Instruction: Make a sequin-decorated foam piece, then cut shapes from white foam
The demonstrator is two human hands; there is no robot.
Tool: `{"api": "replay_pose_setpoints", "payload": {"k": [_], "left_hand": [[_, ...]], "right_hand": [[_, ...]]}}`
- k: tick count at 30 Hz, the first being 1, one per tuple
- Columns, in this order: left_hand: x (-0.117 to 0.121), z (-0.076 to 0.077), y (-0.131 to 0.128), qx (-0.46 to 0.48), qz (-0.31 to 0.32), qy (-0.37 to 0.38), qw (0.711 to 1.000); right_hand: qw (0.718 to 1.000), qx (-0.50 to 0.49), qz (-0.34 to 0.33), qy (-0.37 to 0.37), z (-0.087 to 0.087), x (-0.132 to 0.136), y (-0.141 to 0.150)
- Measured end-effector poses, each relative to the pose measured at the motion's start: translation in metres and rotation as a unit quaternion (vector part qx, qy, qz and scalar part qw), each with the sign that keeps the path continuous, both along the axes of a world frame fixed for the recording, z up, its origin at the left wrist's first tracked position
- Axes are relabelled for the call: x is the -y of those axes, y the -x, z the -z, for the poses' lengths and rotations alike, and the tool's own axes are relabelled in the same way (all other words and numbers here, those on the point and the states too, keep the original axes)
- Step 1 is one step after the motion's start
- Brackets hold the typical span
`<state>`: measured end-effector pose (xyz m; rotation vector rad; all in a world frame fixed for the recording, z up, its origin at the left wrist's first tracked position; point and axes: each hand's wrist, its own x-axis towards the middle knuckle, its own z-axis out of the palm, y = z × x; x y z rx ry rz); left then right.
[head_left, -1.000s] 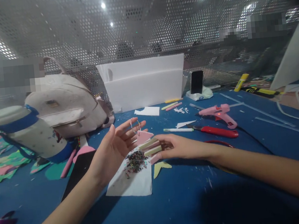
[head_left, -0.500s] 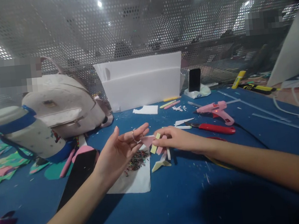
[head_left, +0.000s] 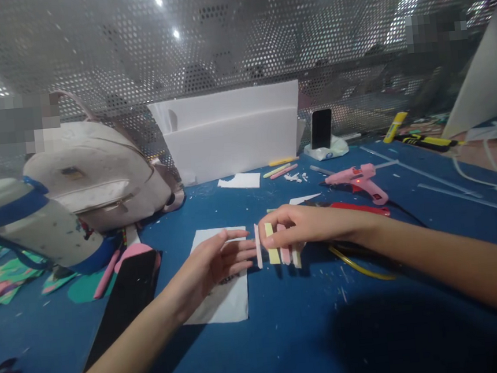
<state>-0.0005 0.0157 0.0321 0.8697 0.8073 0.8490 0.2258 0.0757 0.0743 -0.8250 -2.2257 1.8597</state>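
Observation:
My right hand (head_left: 293, 226) pinches a small piece of foam strips (head_left: 273, 254), with yellow, pink and pale bands set side by side. Its pale pink end stands upright, facing my left hand (head_left: 220, 264). That hand is open, fingers stretched out, their tips close to or touching the pink end; I cannot tell which. Under it lies a white sheet of paper (head_left: 233, 307), and the small dark beads or bits on the sheet are mostly hidden by the hand. Behind my right forearm, a red-handled tool (head_left: 363, 210) is partly covered.
Beyond my right hand a pink glue gun (head_left: 356, 177) lies on the blue table (head_left: 288, 345). A black phone (head_left: 123, 302) rests by my left forearm. Farther back are a bottle (head_left: 38, 222), a backpack (head_left: 94, 171), white foam boards (head_left: 236, 141) and a propped phone (head_left: 322, 129).
My right hand has turned the foam piece so its strips stand upright, and moved slightly right. My left hand has turned over from palm up, its fingers now pointing right over the paper.

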Motion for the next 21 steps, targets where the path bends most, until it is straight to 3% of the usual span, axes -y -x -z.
{"api": "replay_pose_setpoints", "payload": {"k": [6, 9, 13, 21], "left_hand": [[0.009, 0.003, -0.009, 0.028, 0.07, -0.003, 0.997], [0.011, 0.004, -0.012, 0.04, 0.084, 0.009, 0.996], [0.012, 0.003, -0.011, -0.01, 0.1, -0.01, 0.995], [0.01, 0.01, -0.008, -0.129, 0.064, -0.085, 0.986]], "right_hand": [[0.995, -0.015, -0.092, -0.017, -0.003, 0.004, -0.002], [0.991, -0.014, -0.118, -0.061, -0.004, 0.005, -0.002], [0.985, 0.011, -0.118, -0.123, -0.004, 0.002, -0.004], [0.98, 0.057, -0.104, -0.158, -0.001, -0.001, -0.006]]}}
